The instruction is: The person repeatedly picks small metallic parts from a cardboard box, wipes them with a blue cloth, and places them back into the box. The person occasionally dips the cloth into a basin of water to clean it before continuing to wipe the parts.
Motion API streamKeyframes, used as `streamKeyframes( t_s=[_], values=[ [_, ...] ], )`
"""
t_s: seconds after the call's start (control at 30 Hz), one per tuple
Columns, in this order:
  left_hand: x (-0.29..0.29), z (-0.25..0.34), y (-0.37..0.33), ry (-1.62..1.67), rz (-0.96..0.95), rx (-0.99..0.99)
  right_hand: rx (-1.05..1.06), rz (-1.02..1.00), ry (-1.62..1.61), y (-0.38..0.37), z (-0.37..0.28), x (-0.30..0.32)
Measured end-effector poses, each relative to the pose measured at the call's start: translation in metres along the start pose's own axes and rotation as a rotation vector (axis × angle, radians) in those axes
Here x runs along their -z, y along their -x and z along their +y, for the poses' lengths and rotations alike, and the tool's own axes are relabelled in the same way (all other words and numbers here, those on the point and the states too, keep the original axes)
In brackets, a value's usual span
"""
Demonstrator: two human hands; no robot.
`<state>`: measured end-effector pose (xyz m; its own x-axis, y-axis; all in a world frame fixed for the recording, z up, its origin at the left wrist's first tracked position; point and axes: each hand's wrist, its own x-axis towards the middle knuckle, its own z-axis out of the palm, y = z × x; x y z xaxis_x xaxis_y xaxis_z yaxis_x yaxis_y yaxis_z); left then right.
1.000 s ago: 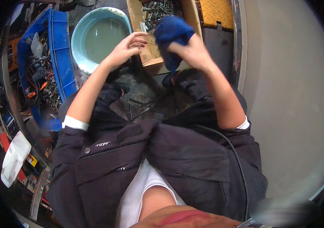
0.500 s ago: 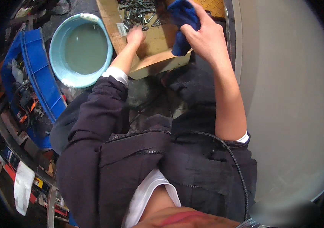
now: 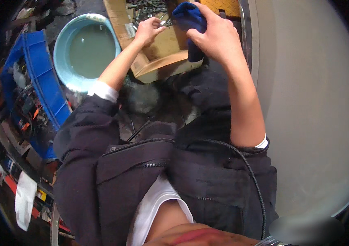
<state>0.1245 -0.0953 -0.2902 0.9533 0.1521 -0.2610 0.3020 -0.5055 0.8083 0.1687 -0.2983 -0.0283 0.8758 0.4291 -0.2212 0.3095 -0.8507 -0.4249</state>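
Over the cardboard box (image 3: 119, 18), the right hand (image 3: 219, 39) has its grip closed on the blue cloth (image 3: 191, 17). The left hand (image 3: 148, 32) is beside the metal parts (image 3: 146, 7) inside the box; whether its fingertips pinch one, I cannot tell. Better to pinch one piece firmly, with the cloth gathered loosely.

Light-blue basin (image 3: 62, 61) of murky water (image 3: 92, 55), blue bin (image 3: 45, 78) of jumbled scraps (image 3: 28, 108), yellow treaded plate (image 3: 228, 5)

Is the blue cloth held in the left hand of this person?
No, the right hand holds the blue cloth.
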Motion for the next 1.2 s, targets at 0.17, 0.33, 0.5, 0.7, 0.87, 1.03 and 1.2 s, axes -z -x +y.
streamKeyframes(
  t_s=[0.17,0.33,0.5,0.7,0.87,1.03,1.2],
  values=[
    [0.098,0.098,0.054,0.301,-0.137,-0.110,0.267,0.042,-0.183,0.008,-0.019,0.007],
    [0.176,0.146,0.130,0.424,-0.008,-0.092,0.500,0.067,-0.338,0.029,-0.064,0.001],
    [0.205,0.146,0.171,0.622,-0.032,-0.147,0.616,0.132,-0.325,0.043,-0.107,-0.022],
    [0.217,0.132,0.165,0.712,-0.105,-0.120,0.629,0.259,-0.218,0.028,-0.125,-0.029],
    [0.207,0.108,0.164,0.909,-0.097,-0.051,0.678,0.258,0.021,0.024,-0.137,-0.026],
    [0.216,0.113,0.169,1.009,-0.050,-0.054,0.719,0.387,0.093,0.019,-0.146,-0.029],
    [0.222,0.121,0.167,0.796,0.046,0.021,0.651,0.376,0.183,0.016,-0.149,-0.037]
  ],
)
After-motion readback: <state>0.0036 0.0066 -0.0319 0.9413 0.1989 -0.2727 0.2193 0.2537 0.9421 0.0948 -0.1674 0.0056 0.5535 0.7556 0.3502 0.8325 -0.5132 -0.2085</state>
